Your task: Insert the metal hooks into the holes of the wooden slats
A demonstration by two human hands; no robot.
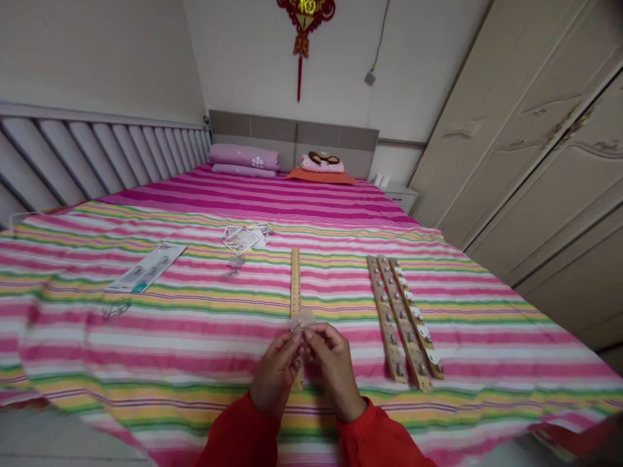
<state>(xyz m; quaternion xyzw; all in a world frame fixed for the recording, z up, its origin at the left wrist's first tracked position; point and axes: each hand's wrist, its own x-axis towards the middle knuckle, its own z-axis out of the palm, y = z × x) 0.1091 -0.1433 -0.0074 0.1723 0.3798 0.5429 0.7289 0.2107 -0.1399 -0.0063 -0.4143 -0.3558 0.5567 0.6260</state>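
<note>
1. One small clear piece (305, 318), its details too blurred to tell, sits between the fingertips of both hands, held just ahead of them.
2. Two hands hold it: the left hand (276, 368) and the right hand (331, 360) meet with thumbs and forefingers pinched together, the other fingers curled in. Two red sleeves (243, 425) cover the forearms.
3. One wooden strip (296, 279) with a line of small holes runs under the hands and out ahead of them; whether the clear piece touches it I cannot tell.
4. To the right of the hands, three more wooden strips (403, 318) lie side by side, each with a row of small fittings; the one farthest right also carries about six white pieces (415, 312).
5. Ahead and left of the hands lie one loose pile of clear packets (247, 238) and, just nearer, a little clear plastic (236, 264).
6. Farther left are one flat pack (150, 267) and one thin wiry tangle (117, 309) nearer the person.
7. All this rests on one striped cloth (204, 363).
8. Far ahead, one headboard (335, 139) stands behind folded bedding (243, 157).
</note>
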